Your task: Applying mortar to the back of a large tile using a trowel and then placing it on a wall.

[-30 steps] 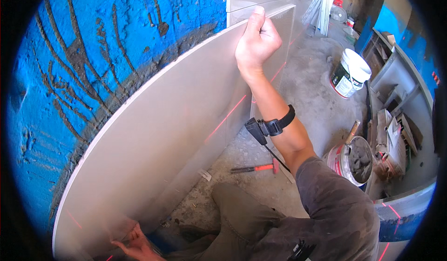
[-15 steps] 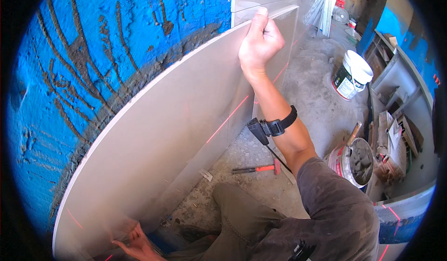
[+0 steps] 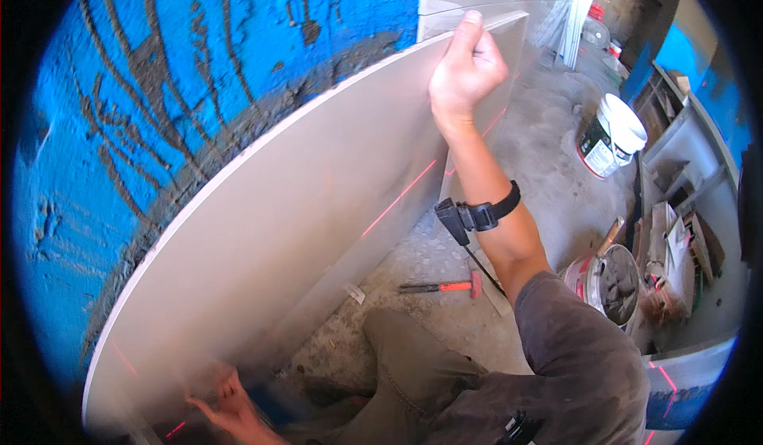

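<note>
A large, glossy grey tile (image 3: 286, 175) leans along the blue wall, its pale upper edge curving across the picture. My right hand (image 3: 467, 71) is closed in a fist against the tile's face near the far end of that edge, with the thumb pointing up to the edge. Nothing shows in the fist. Low on the left, my left hand (image 3: 232, 409) is beside the tile's lower part with fingers spread. Its fingertips are blurred near the shiny surface, so contact is unclear. A black strap with a small device (image 3: 477, 214) is around my right forearm.
A red-headed hammer (image 3: 445, 287) lies on the dusty floor beside a small scrap (image 3: 354, 293). To the right are a white-lidded bucket (image 3: 612, 137) and a bucket of grey mortar (image 3: 616, 282). The blue wall (image 3: 270, 40) carries mortar streaks. Red laser lines cross the tile.
The view has shifted slightly, so the tile's far end, my right fist and the buckets appear farther right. Both hands keep nearly the same pose.
</note>
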### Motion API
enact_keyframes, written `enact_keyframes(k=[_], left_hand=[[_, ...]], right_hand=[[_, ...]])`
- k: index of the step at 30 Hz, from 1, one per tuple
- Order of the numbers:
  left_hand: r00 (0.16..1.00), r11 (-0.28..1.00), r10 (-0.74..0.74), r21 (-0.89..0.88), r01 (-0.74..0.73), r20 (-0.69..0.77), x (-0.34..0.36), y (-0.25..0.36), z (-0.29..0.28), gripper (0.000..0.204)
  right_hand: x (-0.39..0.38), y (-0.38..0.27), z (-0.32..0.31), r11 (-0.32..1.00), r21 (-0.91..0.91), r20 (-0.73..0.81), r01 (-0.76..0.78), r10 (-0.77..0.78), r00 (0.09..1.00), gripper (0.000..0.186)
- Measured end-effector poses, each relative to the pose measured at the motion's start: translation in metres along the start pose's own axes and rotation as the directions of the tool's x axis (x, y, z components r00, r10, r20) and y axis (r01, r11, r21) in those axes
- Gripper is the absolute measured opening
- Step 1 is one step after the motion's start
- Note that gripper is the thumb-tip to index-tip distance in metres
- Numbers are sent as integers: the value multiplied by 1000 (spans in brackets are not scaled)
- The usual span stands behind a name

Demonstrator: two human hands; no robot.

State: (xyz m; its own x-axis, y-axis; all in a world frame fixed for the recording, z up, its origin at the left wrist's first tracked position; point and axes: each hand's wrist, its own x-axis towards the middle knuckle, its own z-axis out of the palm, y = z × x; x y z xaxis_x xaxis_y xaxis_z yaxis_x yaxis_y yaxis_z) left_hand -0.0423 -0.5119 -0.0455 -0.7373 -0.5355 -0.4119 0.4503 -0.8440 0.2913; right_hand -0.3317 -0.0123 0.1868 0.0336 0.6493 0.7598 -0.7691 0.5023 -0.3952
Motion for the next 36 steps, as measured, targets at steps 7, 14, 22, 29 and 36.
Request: enact_keyframes(k=[7, 14, 22, 29, 36], left_hand=[[999, 998, -11, 55, 8, 49, 8, 7, -2, 85], [995, 963, 98, 250, -101, 27, 2, 2, 2, 94], [986, 932, 163, 322, -168, 43, -2, 0, 4, 75], [985, 927, 169, 337, -166, 23, 1, 5, -2, 60], [991, 925, 135, 356, -134, 22, 2, -1, 6, 71]], right_hand=[[0, 1, -8, 964, -222, 20, 145, -144, 989, 43], [15, 18, -14, 972, -217, -17, -87, 85, 996, 47], [26, 61, -21, 978, -190, -60, -82, 72, 996, 49], [53, 122, -31, 920, -386, -61, -65, 45, 997, 50], [76, 188, -55, 817, -563, -39, -125, 125, 991, 59]])
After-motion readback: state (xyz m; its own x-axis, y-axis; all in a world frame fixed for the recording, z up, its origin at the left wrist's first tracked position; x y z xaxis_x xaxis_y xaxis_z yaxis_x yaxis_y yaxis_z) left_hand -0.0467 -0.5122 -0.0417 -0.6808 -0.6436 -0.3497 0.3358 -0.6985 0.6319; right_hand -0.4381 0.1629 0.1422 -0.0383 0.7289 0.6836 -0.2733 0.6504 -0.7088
